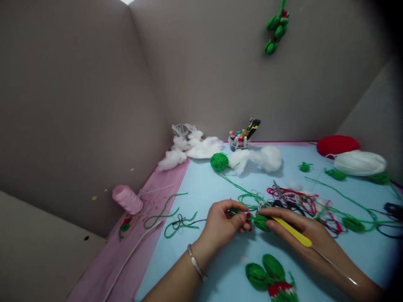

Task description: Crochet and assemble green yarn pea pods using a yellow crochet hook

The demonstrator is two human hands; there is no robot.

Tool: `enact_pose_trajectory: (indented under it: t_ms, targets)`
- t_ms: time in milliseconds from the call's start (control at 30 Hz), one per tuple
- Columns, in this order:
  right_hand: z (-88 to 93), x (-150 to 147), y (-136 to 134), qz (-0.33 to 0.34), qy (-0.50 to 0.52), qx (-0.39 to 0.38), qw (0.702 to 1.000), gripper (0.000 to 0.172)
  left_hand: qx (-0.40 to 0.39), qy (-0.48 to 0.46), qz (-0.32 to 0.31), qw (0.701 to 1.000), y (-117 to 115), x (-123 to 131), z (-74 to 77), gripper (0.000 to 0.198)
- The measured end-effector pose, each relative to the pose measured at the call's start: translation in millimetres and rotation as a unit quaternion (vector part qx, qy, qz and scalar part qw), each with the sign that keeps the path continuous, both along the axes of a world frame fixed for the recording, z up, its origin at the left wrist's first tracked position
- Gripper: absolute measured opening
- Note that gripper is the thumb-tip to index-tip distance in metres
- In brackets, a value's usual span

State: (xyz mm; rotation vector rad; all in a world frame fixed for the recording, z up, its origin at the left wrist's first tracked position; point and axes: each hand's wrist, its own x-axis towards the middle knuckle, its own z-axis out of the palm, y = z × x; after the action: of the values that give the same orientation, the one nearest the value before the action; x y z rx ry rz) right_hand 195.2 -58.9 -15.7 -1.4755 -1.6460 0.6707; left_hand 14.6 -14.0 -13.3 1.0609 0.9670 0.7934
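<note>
My left hand (222, 222), with a bracelet at the wrist, pinches a small red and green yarn piece (248, 219) near the middle of the table. Just right of it, the fingers of my right hand (302, 230) touch a green yarn bulb (261, 222) that hangs together with the red part. A yellow-handled metal hook (294, 233) lies in my right hand, its thin shaft pointing back toward the wrist. Below the hands rests a larger green piece (273, 268) with a red and white band. The fingertips partly hide the small piece.
Behind the hands are scissors (280, 193), tangled red yarn (310, 203), a green yarn ball (219, 162) and white stuffing (270, 159). Red (337, 145) and white skeins (359, 162) sit at the right. A pink thread cone (127, 199) lies left; a cup of pens (239, 141) stands behind.
</note>
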Motion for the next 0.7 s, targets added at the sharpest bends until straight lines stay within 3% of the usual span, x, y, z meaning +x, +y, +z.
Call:
enact_pose_trajectory:
  t_ms: [233,467,567,700]
  targets:
    - [-1.7,-1,0,-0.005,0.026,-0.049,0.998,0.034,-0.005,-0.019,-0.006,1.000,-1,1,-4.4,0.042]
    - [-5.0,0,-3,-0.012,0.100,-0.106,0.989,0.034,0.016,-0.014,0.043,0.999,-3,3,2.3,0.026]
    - [-9.5,-2,-4,-0.008,0.111,-0.105,0.988,0.032,-0.003,-0.033,0.066,0.997,-4,5,2.8,0.028]
    - [-11.1,-9,-6,-0.048,0.118,-0.040,0.991,0.026,-0.055,-0.087,0.112,0.988,-6,8,-0.7,0.032]
